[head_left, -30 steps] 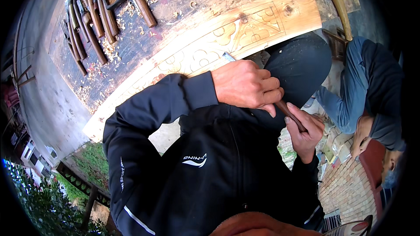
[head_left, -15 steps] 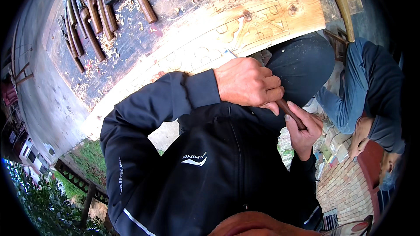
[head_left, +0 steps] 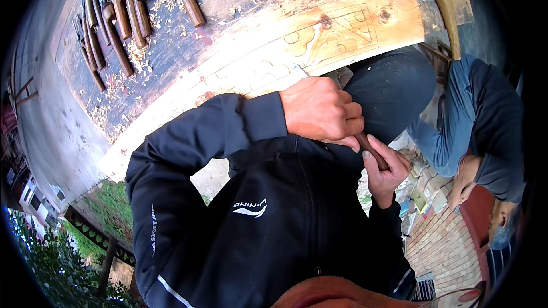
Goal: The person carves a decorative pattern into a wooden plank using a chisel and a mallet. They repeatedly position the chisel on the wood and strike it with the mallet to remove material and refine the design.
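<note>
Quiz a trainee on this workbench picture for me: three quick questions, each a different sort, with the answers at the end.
1. True or false: on the held tool, the left hand is nearer the blade than the right hand.

2. Multiple choice: on the workbench, where in the picture is the large group of loose wooden-handled tools?
A) upper left
B) upper right
C) lower right

3. Short answer: what lies scattered around those loose tools?

Key:
1. True
2. A
3. Wood shavings
</note>
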{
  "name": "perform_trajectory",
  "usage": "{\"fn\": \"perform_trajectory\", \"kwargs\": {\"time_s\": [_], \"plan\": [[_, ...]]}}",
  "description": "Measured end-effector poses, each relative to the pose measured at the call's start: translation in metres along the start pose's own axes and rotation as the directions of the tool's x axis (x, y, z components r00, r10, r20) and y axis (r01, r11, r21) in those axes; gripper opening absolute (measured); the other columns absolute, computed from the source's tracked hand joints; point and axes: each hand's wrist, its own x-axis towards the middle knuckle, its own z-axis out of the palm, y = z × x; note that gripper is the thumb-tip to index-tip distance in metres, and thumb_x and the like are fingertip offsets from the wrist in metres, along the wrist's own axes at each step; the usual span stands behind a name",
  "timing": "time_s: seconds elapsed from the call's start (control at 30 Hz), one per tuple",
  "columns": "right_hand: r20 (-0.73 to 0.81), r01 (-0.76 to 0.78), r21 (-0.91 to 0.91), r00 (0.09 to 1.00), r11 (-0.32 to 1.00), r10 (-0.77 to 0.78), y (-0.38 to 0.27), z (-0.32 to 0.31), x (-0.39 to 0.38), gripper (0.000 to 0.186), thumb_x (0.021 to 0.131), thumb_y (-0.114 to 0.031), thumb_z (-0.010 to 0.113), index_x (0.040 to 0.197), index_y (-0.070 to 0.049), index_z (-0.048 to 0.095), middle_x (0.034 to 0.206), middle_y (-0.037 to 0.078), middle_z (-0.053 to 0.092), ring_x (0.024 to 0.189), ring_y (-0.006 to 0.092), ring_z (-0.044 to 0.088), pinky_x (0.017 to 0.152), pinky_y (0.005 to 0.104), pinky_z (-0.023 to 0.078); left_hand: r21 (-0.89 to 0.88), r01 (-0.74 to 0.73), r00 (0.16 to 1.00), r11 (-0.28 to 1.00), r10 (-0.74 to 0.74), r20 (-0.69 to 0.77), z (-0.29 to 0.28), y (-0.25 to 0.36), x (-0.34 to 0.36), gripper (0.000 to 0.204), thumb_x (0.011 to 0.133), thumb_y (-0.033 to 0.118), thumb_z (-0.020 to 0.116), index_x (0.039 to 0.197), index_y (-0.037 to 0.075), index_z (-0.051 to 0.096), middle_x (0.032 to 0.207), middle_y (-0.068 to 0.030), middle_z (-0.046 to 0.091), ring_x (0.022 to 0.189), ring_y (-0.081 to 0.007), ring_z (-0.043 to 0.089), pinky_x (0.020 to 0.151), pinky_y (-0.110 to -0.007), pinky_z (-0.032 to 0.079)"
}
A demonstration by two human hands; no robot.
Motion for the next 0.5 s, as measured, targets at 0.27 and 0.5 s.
{"fn": "perform_trajectory", "kwargs": {"time_s": [0.27,0.5], "plan": [[-0.025,-0.028,0.023,0.999,0.999,0.029,0.008,0.008,-0.007,0.036,0.080,0.008,0.078,0.116,0.003,0.080,0.098,0.019,0.082,0.085,0.0269,0.082,0.078,0.0329,0.062,-0.011,0.024,0.998,1.000,-0.024,0.051,0.002,0.001,-0.001,0.042,0.097,0.053,0.072,0.091,0.011,0.069,0.076,-0.0010,0.059,0.065,-0.0208,0.066,0.052,-0.036,0.051],[-0.027,-0.023,0.039,0.999,0.999,0.024,0.009,0.014,-0.005,0.035,0.081,0.008,0.078,0.116,0.003,0.080,0.100,0.019,0.083,0.087,0.0279,0.082,0.079,0.0334,0.063,0.000,0.038,0.998,0.999,-0.037,0.041,0.004,0.001,-0.002,0.042,0.096,0.052,0.074,0.086,0.012,0.068,0.075,-0.0007,0.059,0.063,-0.0211,0.065,0.051,-0.037,0.051]]}}
